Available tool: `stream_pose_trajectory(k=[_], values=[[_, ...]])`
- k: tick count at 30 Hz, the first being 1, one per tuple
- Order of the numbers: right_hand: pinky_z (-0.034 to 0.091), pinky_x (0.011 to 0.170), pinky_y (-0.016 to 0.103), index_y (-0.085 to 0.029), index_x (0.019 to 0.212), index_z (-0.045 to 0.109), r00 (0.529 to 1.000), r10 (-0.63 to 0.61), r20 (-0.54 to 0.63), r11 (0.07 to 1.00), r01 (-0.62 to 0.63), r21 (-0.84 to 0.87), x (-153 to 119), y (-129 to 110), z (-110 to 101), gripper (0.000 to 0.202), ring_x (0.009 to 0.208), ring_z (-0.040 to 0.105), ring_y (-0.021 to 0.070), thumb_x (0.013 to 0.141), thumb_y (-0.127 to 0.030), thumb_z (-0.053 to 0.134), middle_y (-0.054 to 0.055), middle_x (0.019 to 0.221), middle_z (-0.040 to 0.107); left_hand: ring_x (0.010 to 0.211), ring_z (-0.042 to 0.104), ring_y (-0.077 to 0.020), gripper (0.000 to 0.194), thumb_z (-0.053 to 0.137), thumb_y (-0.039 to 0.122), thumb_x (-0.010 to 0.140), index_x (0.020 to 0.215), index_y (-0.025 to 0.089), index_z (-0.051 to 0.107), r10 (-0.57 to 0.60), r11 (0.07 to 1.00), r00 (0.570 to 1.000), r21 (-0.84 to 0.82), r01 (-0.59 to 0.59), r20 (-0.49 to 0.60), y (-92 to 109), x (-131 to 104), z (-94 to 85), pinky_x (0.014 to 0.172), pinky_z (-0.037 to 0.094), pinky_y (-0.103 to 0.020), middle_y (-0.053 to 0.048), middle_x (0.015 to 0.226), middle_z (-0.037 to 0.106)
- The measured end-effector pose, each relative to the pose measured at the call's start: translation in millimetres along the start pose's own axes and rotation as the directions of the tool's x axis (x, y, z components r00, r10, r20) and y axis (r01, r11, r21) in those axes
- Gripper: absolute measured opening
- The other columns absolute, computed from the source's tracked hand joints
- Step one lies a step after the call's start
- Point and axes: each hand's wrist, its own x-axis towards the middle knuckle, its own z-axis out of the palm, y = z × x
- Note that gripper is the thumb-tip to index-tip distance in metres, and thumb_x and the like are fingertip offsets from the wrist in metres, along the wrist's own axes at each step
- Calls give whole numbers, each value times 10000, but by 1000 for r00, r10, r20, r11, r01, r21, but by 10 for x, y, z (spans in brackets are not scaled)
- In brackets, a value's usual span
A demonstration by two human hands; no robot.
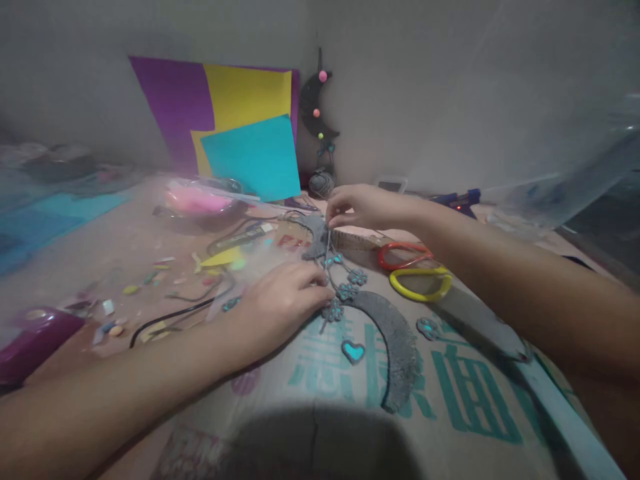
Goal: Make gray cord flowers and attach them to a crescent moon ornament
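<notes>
Pinching at a grey cord, both hands work over a sheet of printed cardboard. Right hand sits farther back, fingers curled in, thumb and forefinger closed on the upper end of the cord. Left hand lies nearer, palm down on the cardboard, fingertips drawn together at the cord's lower stretch; whether they clamp it or only press on it cannot be told. Cord runs nearly straight between the two grips.

Along the cord's lower part, small grey flower pieces with turquoise centres, strung in a short curve just right of the left fingertips. Touching the last flower, a grey glittered crescent lies flat, curving toward the viewer. A turquoise heart rests inside the crescent's curve, apart from it. Another small grey-and-turquoise piece lies to the crescent's right.

Scissors with one red and one yellow handle lie under the right forearm, near the flowers.

Containers: a clear bowl back left, holding something pink, blurred. A purple object at the left edge, contents not visible.

Against the wall: purple, yellow and teal paper sheets, a dark crescent with coloured pompoms, a ball of grey yarn. Blue glue gun behind the right wrist. Paper scraps scattered left.
</notes>
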Motion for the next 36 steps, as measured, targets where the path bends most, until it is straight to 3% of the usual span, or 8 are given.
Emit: stream_pose_trajectory(k=[5,9,13,17,20,26,31,36], values=[[371,708,250,-133,929,735,999,20,46,999,-18,-41,175,-10,101,120,838,567,149,897,-217,654,56,928,656,886,624,-208,225,534,255,995,984,145,729,-17,996,999,-86,13,-45,18,20,16,778,521,-340,-85,935,684],[355,694,244,-136,959,728,997,-32,69,998,35,-49,220,49,161,120,825,556,143,905,-203,645,51,935,666,896,626,-200,213,548,261,991,987,144,727,-61,989,998,-135,57,-30,39,33,-9,802,523,-340,-84,947,685],[336,682,242,-139,924,721,999,-21,26,995,23,-100,167,31,197,97,795,538,136,906,-178,634,53,938,661,907,628,-219,225,508,223,1003,998,151,721,-10,998,1000,-69,9,-5,61,-14,-4,788,525,-353,-87,967,695],[314,663,242,-145,914,714,998,49,-30,993,-52,-108,134,1,242,93,761,518,134,898,-228,675,45,890,656,937,633,-213,224,474,197,1014,1031,157,694,-24,998,995,-55,29,100,75,-80,23,831,527,-351,-79,1019,694],[309,659,241,-144,914,701,998,19,-53,997,-23,-68,162,32,294,105,754,514,133,903,-245,671,37,878,651,983,637,-209,210,477,198,1016,1081,167,674,-45,997,987,-49,53,156,81,-120,40,881,528,-351,-75,1092,694],[304,663,239,-155,917,686,999,-5,-50,999,3,-35,194,103,384,83,766,521,133,911,-191,612,33,895,660,1095,654,-234,252,488,231,1017,1173,137,661,-10,999,994,31,7,106,177,-153,13,975,530,-388,-93,1224,704],[289,647,249,-171,873,689,999,32,-43,999,-34,-38,169,64,394,135,748,515,140,907,-290,635,35,881,663,946,704,-241,268,460,241,1023,1029,127,703,90,991,989,91,-101,116,266,-118,-106,829,587,-393,-99,1110,746],[298,664,247,-179,895,685,998,56,-41,995,-59,-74,156,51,401,98,775,534,146,913,-244,613,37,905,677,773,685,-210,329,413,284,1039,916,155,690,67,991,980,103,-88,190,265,-84,-226,701,566,-350,-79,915,738]])
